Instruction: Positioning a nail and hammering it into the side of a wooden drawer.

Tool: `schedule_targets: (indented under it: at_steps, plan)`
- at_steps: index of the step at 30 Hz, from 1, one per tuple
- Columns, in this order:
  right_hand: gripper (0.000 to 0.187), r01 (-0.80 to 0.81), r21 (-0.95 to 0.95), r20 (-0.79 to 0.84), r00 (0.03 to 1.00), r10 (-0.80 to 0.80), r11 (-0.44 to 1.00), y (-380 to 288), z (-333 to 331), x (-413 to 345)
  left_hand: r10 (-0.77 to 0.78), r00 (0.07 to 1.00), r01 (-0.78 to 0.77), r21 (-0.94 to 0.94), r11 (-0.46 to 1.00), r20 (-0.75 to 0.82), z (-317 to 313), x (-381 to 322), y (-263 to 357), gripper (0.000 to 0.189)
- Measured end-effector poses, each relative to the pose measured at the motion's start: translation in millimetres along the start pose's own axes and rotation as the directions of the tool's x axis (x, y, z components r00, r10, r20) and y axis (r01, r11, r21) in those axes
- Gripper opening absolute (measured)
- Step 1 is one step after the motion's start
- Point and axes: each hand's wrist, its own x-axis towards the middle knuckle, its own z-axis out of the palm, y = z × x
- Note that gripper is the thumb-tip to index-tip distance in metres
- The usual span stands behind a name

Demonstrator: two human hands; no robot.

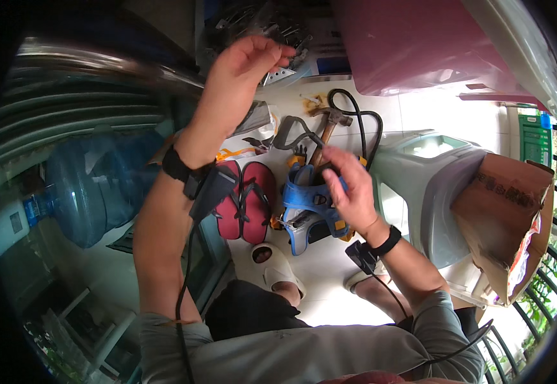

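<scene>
My left hand [252,60] is raised over a clear plastic bag of metal hardware [288,31], its fingers loosely bent and apart. A metal plate with holes [279,75] shows just below these fingers. My right hand [353,189] hovers over a blue and grey strap harness [307,197] with buckles, its thumb and fingers spread and nothing seen between them. A claw hammer [332,117] with a wooden handle lies just beyond this harness; the handle's lower end is partly hidden. Beside the hammer runs a black cord [379,127].
Red flip-flops [257,201] lie left of the harness. A large blue water bottle [96,187] lies farther left. On the right, a grey plastic stool [417,192] stands beside an open cardboard box [494,216]. A pink surface [413,43] overhangs the upper right.
</scene>
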Motion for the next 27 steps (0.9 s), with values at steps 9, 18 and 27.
schedule_targets:
  at_steps: [9,18,27]
  plan:
    - [0.026,-0.054,0.345,-0.116,0.988,0.099,0.937,-55,-4,106,-0.177,0.979,0.200,-0.275,0.940,0.105,10,-40,8,0.012]
    - [0.016,-0.332,0.421,0.038,0.936,0.350,0.844,-48,1,69,-0.209,0.974,0.218,-0.126,0.968,0.084,36,-84,8,0.017]
    - [0.015,-0.432,0.508,0.210,0.901,0.379,0.745,-52,-21,46,-0.114,0.980,0.130,-0.090,0.987,0.163,43,-103,9,0.026]
